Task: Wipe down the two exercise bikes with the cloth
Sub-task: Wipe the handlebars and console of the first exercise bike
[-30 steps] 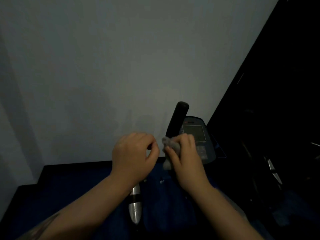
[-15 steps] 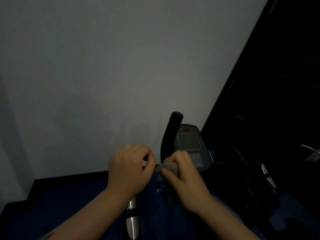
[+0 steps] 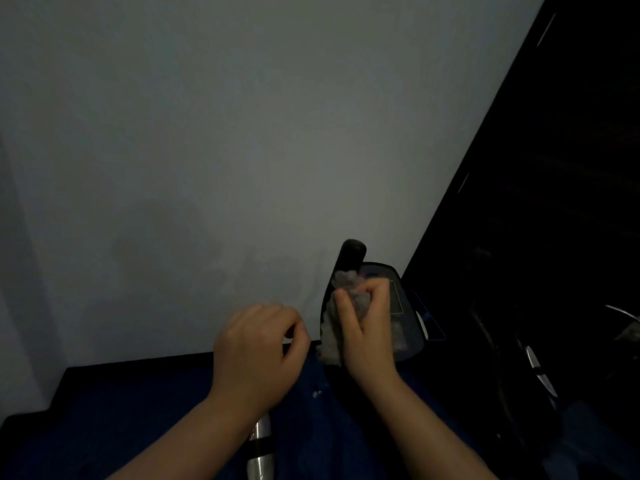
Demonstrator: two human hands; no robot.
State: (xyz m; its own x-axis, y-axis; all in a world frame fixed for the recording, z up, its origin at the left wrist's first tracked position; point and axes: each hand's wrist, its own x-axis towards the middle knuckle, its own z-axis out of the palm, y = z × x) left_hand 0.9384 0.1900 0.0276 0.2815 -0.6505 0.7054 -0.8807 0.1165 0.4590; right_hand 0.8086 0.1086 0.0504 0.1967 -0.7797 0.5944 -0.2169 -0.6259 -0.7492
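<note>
The right hand (image 3: 369,327) is holding the grey cloth (image 3: 337,318) tight and pressing it on the black handlebar (image 3: 350,258) of the exercise bike, beside the screen (image 3: 401,313). The left hand (image 3: 258,355) is curling loosely, holding nothing, near the cloth but apart.

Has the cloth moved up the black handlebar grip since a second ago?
Yes. The right hand has carried the cloth up the handlebar grip: it now reaches near the grip's top, beside the console, where before it sat lower.
</note>
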